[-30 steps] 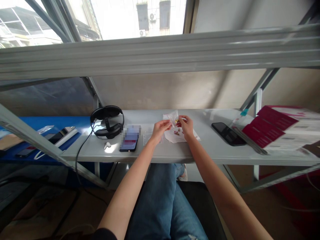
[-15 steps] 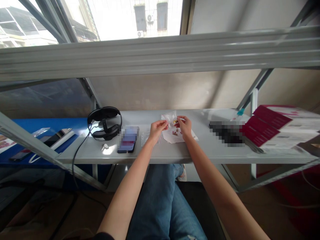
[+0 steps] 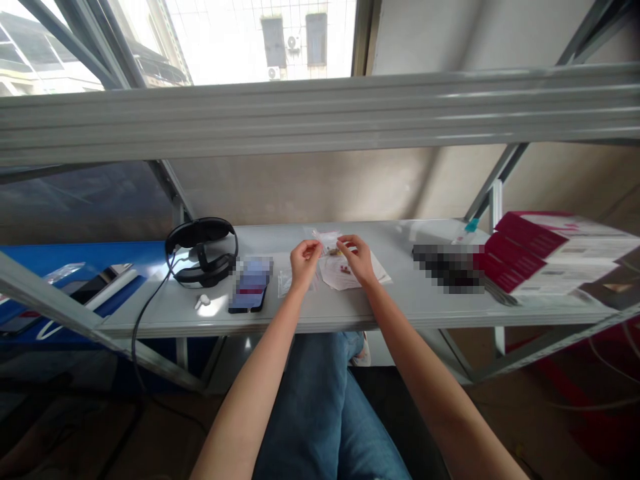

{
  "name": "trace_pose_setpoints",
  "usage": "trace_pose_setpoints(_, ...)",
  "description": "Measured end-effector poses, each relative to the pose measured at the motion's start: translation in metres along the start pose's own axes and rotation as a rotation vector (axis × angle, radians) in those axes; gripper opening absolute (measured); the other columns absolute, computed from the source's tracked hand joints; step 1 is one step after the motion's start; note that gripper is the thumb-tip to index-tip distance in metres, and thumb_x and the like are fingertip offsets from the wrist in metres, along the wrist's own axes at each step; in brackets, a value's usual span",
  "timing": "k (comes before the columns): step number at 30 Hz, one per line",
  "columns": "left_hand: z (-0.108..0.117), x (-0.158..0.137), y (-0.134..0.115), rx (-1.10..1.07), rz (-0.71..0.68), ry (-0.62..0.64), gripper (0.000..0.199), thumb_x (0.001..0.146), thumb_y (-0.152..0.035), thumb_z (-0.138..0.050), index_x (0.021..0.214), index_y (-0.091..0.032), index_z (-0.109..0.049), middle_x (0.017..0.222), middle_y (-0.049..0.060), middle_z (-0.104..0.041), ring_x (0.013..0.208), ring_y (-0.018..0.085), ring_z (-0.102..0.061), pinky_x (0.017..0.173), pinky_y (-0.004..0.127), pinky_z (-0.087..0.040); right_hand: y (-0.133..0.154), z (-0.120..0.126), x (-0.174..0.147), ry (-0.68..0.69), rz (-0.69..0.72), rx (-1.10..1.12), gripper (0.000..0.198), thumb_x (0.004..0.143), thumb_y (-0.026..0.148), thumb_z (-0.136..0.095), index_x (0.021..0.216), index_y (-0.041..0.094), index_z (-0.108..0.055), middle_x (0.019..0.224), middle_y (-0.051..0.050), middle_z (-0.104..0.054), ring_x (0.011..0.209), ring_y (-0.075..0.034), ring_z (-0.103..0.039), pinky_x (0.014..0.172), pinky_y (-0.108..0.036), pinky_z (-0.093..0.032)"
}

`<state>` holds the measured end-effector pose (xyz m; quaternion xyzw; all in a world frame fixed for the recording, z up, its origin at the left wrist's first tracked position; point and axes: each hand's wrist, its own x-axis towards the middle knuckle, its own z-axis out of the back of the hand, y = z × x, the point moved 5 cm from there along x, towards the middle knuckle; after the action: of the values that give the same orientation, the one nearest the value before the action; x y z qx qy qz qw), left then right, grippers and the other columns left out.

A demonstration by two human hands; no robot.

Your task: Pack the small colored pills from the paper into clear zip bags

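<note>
Bag (image 3: 326,237): one, clear thin plastic, crinkled, upheld between two hands above the back edge of the paper; small yellow and dark bits show at it, too small to count. Left hand (image 3: 304,265): thumb and fingertips pinched together on the bag's near side. Right hand (image 3: 358,259): fingers bent, half curled at the other side; cannot tell whether it grips. Paper (image 3: 333,279): white, creased, flat; a few small rounded reddish-brown pills (image 3: 345,269) on it, count unclear. Leftward on the smooth grey shelf (image 3: 400,297): one phone (image 3: 251,277), one white earbud (image 3: 203,301), one black curved headset (image 3: 205,272).
</note>
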<state>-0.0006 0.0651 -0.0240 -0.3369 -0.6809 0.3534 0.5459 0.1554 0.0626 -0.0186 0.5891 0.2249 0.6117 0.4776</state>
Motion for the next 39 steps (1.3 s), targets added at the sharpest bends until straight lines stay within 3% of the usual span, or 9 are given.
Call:
trace_pose_setpoints(3,-0.001,-0.003,-0.007,0.215,-0.142,0.026,0.013,0.075,-0.028,-0.059,0.078,-0.017,-0.063,0.075,0.003,-0.064,0.065,0.011,-0.058,0.062,0.022,-0.046,0.008,-0.014,-0.006,0.186,0.019,-0.005,0.034,0.075,0.048,-0.053,0.087,0.018,-0.065,0.085,-0.005,-0.066,0.071,-0.016,-0.057,0.059,-0.027,-0.045)
trace_pose_setpoints(8,-0.005,-0.007,-0.01,0.382,-0.256,0.076,0.011,0.077,-0.024,-0.055,0.081,-0.018,-0.064,0.077,0.003,-0.065,0.066,0.012,-0.057,0.064,0.023,-0.046,0.006,-0.02,-0.007,0.255,0.093,-0.029,0.032,0.079,0.044,-0.051,0.086,0.018,-0.066,0.085,-0.004,-0.068,0.072,-0.015,-0.058,0.065,-0.027,-0.043)
trace_pose_setpoints(15,-0.01,-0.012,-0.013,0.373,-0.265,0.131,0.01,0.074,-0.022,-0.057,0.075,-0.02,-0.066,0.071,0.003,-0.062,0.065,0.013,-0.054,0.066,0.025,-0.044,0.007,-0.016,-0.012,0.191,0.161,-0.343,0.031,0.084,0.039,-0.04,0.08,0.021,-0.064,0.074,-0.001,-0.065,0.066,-0.015,-0.056,0.063,-0.025,-0.04)
trace_pose_setpoints(18,-0.009,-0.013,-0.014,0.35,-0.223,0.09,0.007,0.068,-0.018,-0.059,0.07,-0.021,-0.065,0.067,0.001,-0.06,0.064,0.013,-0.053,0.069,0.026,-0.043,0.011,-0.012,-0.014,0.115,0.153,-0.517,0.028,0.083,0.036,-0.041,0.077,0.021,-0.063,0.07,-0.002,-0.064,0.065,-0.015,-0.056,0.062,-0.024,-0.037)
trace_pose_setpoints(22,-0.002,-0.013,-0.018,0.378,-0.195,-0.014,0.009,0.065,-0.014,-0.059,0.069,-0.021,-0.064,0.065,0.0,-0.059,0.064,0.013,-0.052,0.07,0.025,-0.043,0.011,-0.005,-0.014,0.054,0.104,-0.567,0.032,0.085,0.038,-0.037,0.079,0.021,-0.063,0.068,-0.003,-0.064,0.064,-0.016,-0.057,0.059,-0.024,-0.037)
trace_pose_setpoints(27,0.01,-0.01,-0.022,0.37,-0.182,-0.172,0.007,0.071,-0.022,-0.057,0.073,-0.02,-0.064,0.07,0.001,-0.061,0.066,0.013,-0.054,0.07,0.024,-0.043,0.008,0.002,-0.019,0.143,0.221,-0.587,0.039,0.089,0.042,-0.031,0.102,0.021,-0.061,0.102,-0.006,-0.064,0.096,-0.02,-0.056,0.081,-0.03,-0.04)
trace_pose_setpoints(31,0.022,-0.008,-0.02,0.33,-0.14,-0.322,0.011,0.075,-0.025,-0.055,0.077,-0.018,-0.063,0.072,0.002,-0.062,0.068,0.013,-0.055,0.068,0.024,-0.043,-0.012,0.009,-0.03,0.283,0.165,-0.826,0.048,0.085,0.044,-0.041,0.127,0.021,-0.047,0.132,-0.012,-0.046,0.118,-0.027,-0.042,0.093,-0.04,-0.035)
trace_pose_setpoints(35,0.024,-0.006,-0.018,0.298,-0.12,-0.328,0.013,0.074,-0.028,-0.056,0.078,-0.018,-0.063,0.074,0.003,-0.063,0.069,0.013,-0.056,0.069,0.025,-0.043,-0.025,0.012,-0.044,0.435,0.096,-0.973,0.052,0.086,0.047,-0.038,0.131,0.023,-0.042,0.137,-0.012,-0.039,0.123,-0.03,-0.037,0.096,-0.043,-0.032)
trace_pose_setpoints(39,0.022,-0.006,-0.017,0.288,-0.104,-0.309,0.015,0.075,-0.031,-0.056,0.078,-0.018,-0.063,0.075,0.003,-0.063,0.07,0.014,-0.055,0.07,0.025,-0.042,-0.019,0.013,-0.058,0.446,0.096,-1.018,0.05,0.087,0.047,-0.034,0.129,0.023,-0.045,0.136,-0.011,-0.041,0.124,-0.029,-0.036,0.097,-0.041,-0.031)
